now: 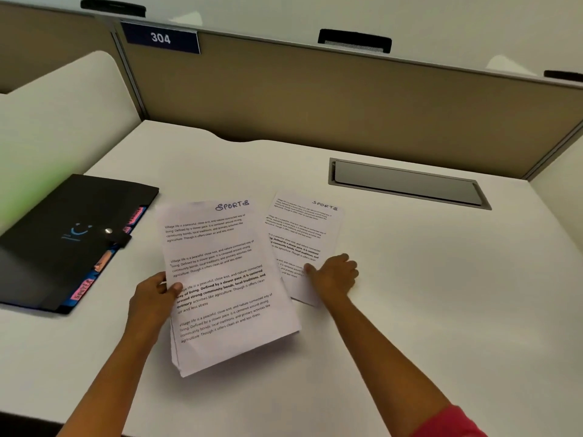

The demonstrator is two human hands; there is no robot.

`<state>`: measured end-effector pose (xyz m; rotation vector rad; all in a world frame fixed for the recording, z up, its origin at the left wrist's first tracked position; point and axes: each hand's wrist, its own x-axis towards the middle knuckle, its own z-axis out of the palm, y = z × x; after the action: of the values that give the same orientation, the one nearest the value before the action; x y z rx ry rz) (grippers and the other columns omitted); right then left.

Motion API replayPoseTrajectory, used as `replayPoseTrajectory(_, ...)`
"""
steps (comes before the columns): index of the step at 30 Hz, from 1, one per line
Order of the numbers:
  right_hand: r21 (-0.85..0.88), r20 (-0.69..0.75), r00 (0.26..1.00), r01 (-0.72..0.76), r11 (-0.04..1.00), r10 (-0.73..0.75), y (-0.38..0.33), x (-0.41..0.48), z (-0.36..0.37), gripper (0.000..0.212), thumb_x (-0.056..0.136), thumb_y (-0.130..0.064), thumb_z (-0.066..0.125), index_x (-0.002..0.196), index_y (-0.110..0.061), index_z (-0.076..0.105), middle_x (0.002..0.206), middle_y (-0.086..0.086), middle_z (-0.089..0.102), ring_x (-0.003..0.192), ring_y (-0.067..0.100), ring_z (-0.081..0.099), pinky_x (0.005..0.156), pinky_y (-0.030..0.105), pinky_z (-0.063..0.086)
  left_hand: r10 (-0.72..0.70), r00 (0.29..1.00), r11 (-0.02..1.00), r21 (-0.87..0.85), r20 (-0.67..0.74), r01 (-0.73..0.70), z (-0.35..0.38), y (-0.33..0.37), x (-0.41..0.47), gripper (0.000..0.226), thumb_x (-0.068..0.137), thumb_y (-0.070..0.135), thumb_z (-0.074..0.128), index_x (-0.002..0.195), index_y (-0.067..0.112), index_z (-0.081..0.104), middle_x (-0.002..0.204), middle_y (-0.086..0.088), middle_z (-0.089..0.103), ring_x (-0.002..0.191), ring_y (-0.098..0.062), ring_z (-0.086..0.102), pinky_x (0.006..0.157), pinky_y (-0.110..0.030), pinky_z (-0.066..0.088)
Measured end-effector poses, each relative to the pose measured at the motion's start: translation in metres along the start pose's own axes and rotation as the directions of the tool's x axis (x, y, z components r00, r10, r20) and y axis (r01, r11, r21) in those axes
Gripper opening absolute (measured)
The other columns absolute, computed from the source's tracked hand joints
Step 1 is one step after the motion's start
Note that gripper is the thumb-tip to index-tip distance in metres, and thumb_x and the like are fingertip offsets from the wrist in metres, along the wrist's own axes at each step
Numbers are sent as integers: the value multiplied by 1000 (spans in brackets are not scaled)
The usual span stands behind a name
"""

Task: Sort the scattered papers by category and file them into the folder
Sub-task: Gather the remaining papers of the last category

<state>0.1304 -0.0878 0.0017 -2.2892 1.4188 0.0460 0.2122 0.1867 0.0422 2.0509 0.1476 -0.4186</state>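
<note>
Currently your left hand [154,298] pinches a stack of white printed sheets headed "SPORTS" [227,279] by its left edge, thumb on top, the stack lifted slightly off the white desk [410,279]. Your right hand [334,275] rests flat, fingers closed, on a single white "SPORTS" sheet [299,234] lying just right of the held stack and partly tucked under it. Judged from this, sorting is well advanced; that last sheet remains to be gathered, and nothing is filed. Left of your grip lies the black snap-closed expanding folder with pink tab labels [63,241], still shut. A grey recessed cable hatch [407,184] sits beyond your right hand; nothing obstructs.
</note>
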Motion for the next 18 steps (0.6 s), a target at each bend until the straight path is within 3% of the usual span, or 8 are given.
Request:
replayPoseTrajectory(3,19,-4,997,-82,996,82,-22,3,6,81,72,-49,74,125,-2,35,127,17,45,117,30,43,91,35,40,-8,1000,1000,0,-21,8,-3,0,-5,30,93,10,54,123,9,55,116,-13,63,96,-31,61,88,-54,49)
replayPoseTrajectory(5,80,58,989,-137,987,133,-28,8,6,70,75,-34,74,125,-4,35,128,15,47,119,30,40,93,35,38,-11,999,1000,-8,-43,11,-6,-1,-8,30,93,10,54,123,9,55,116,-13,63,96,-30,61,88,-55,49)
replayPoseTrajectory(9,231,99,994,-61,971,39,-18,16,-3,39,84,-14,61,121,-7,50,124,14,55,118,32,49,96,39,44,-27,998,999,-38,-63,25,-7,-4,-14,31,93,9,54,124,8,54,115,-12,62,94,-28,59,87,-53,49)
replayPoseTrajectory(11,371,34,999,4,929,-18,-7,14,-13,28,89,-11,57,115,-1,57,120,17,60,108,32,58,88,37,50,-25,998,998,-51,-62,22,-8,-6,-16,26,93,9,53,119,12,56,113,-12,63,93,-29,60,86,-53,50)
replayPoseTrajectory(13,491,-40,997,75,868,-64,5,8,-29,19,91,-9,53,105,2,61,109,16,65,95,29,63,72,28,47,-25,998,998,-63,-57,21,-9,-7,-17,23,93,9,53,115,13,57,111,-12,65,94,-31,62,86,-55,50)
replayPoseTrajectory(16,557,-214,968,234,797,-135,22,-4,-58,13,92,-6,53,97,3,62,89,6,60,73,15,54,55,3,37,-19,999,998,-63,-44,16,-9,-7,-16,26,93,7,52,118,9,56,109,-12,64,93,-31,62,83,-53,52)
replayPoseTrajectory(18,582,-340,931,317,749,-130,32,-10,-78,11,92,-5,55,97,0,62,87,2,59,73,15,52,53,-2,36,-11,1000,998,-67,-23,9,-8,-4,-13,27,93,5,51,119,7,56,111,-13,63,92,-30,61,82,-52,52)
